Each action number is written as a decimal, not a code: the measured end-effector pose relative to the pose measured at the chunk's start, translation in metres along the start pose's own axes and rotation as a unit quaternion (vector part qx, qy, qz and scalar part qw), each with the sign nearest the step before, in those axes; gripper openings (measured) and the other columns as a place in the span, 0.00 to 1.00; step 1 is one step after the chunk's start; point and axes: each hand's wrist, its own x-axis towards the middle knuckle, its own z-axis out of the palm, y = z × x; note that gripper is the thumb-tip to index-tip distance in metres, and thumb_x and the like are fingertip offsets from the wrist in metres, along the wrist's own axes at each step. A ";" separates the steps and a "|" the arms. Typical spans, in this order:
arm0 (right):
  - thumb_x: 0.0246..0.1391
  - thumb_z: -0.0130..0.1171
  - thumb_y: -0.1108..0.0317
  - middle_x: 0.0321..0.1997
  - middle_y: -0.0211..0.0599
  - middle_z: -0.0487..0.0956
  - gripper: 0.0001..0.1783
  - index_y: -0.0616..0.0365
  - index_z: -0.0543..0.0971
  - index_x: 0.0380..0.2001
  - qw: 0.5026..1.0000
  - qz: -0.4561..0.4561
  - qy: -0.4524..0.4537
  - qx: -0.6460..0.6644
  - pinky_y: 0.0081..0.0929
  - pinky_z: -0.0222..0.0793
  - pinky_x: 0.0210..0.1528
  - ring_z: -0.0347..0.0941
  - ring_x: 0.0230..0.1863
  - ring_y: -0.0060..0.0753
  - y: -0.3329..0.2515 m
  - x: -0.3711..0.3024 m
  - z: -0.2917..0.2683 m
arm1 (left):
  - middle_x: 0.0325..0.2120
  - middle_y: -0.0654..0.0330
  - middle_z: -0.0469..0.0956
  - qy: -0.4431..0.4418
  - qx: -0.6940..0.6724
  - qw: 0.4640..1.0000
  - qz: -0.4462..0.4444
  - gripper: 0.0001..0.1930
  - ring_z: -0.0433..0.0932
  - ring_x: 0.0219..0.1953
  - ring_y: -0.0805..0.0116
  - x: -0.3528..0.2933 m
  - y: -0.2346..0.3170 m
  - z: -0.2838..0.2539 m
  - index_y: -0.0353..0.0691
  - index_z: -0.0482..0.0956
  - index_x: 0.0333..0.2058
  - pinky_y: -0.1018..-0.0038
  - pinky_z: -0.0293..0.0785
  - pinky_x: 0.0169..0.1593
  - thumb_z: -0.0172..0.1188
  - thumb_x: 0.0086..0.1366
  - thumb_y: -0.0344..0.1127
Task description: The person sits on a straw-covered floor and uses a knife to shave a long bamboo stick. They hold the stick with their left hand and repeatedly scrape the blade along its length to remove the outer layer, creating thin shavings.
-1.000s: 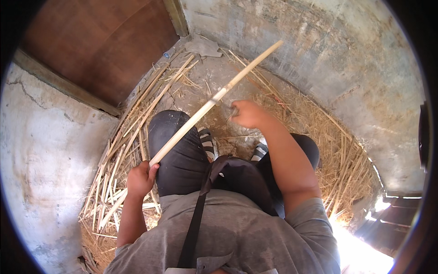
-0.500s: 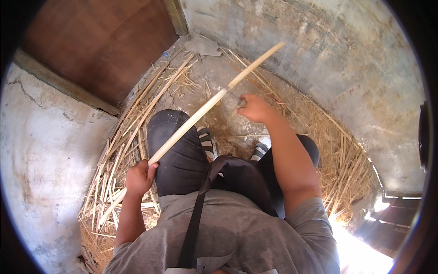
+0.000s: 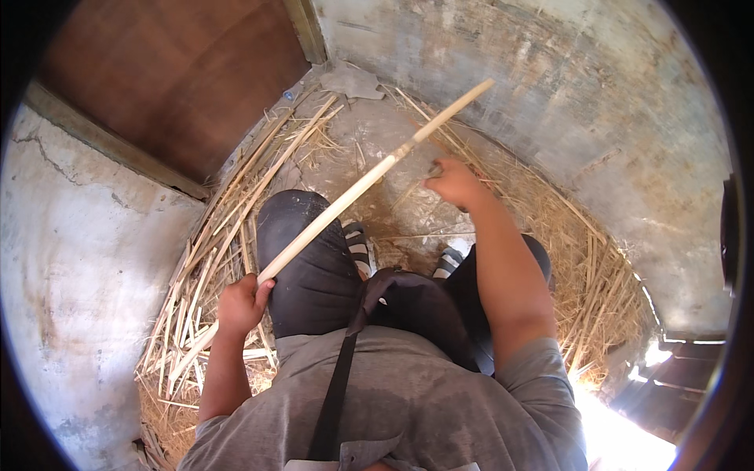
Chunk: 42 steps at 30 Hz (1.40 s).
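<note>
My left hand [image 3: 242,304] is wrapped round the lower part of a long, pale bamboo strip [image 3: 338,207]. The strip slants up and away to the right, passing over my left knee, and a node shows in its far part. Its near end reaches back beside my left forearm. My right hand [image 3: 457,185] is closed, just right of the strip's far half and apart from it. Something small and dark shows at its fingers, too blurred to name.
Split bamboo strips [image 3: 206,271] lie heaped on the floor to my left. Straw-like shavings [image 3: 585,271] are piled along the right wall [image 3: 542,86]. A brown door panel [image 3: 181,78] stands at the far left. My sandalled feet [image 3: 446,261] rest between my bent knees.
My right hand has moved a little to the right and slightly farther away, off the strip. The strip's far end has tipped slightly right and nearer, while my left hand has barely moved.
</note>
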 end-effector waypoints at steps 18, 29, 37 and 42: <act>0.51 0.67 0.55 0.51 0.52 0.82 0.34 0.61 0.76 0.59 0.995 -0.035 0.004 -0.090 0.45 0.72 0.58 0.77 0.55 0.51 -0.019 -0.009 -0.002 | 0.15 0.48 0.75 0.004 -0.005 1.000 0.005 0.27 0.77 0.22 0.41 0.000 0.001 0.000 0.38 0.71 0.23 0.53 0.70 0.26 0.60 0.67 0.58; 0.50 0.68 0.55 0.50 0.53 0.82 0.31 0.60 0.78 0.56 0.998 -0.021 -0.039 -0.035 0.43 0.72 0.58 0.78 0.54 0.51 -0.017 -0.001 0.005 | 0.15 0.47 0.74 0.019 0.005 1.000 0.003 0.27 0.75 0.21 0.40 -0.002 0.004 0.001 0.37 0.70 0.23 0.53 0.69 0.25 0.60 0.68 0.57; 0.48 0.68 0.53 0.48 0.54 0.82 0.33 0.62 0.78 0.54 0.999 -0.024 -0.033 -0.019 0.44 0.73 0.54 0.78 0.52 0.56 -0.016 -0.005 0.000 | 0.15 0.47 0.74 0.008 -0.018 1.000 -0.002 0.28 0.75 0.20 0.40 0.000 0.004 -0.001 0.37 0.71 0.22 0.54 0.69 0.25 0.60 0.68 0.57; 0.48 0.68 0.52 0.49 0.53 0.82 0.32 0.60 0.79 0.53 0.969 -0.135 -0.191 -0.083 0.45 0.72 0.56 0.77 0.53 0.57 -0.060 -0.017 0.012 | 0.15 0.47 0.74 0.015 -0.011 1.000 -0.004 0.27 0.75 0.20 0.40 -0.003 0.005 -0.003 0.37 0.71 0.23 0.53 0.68 0.25 0.61 0.67 0.57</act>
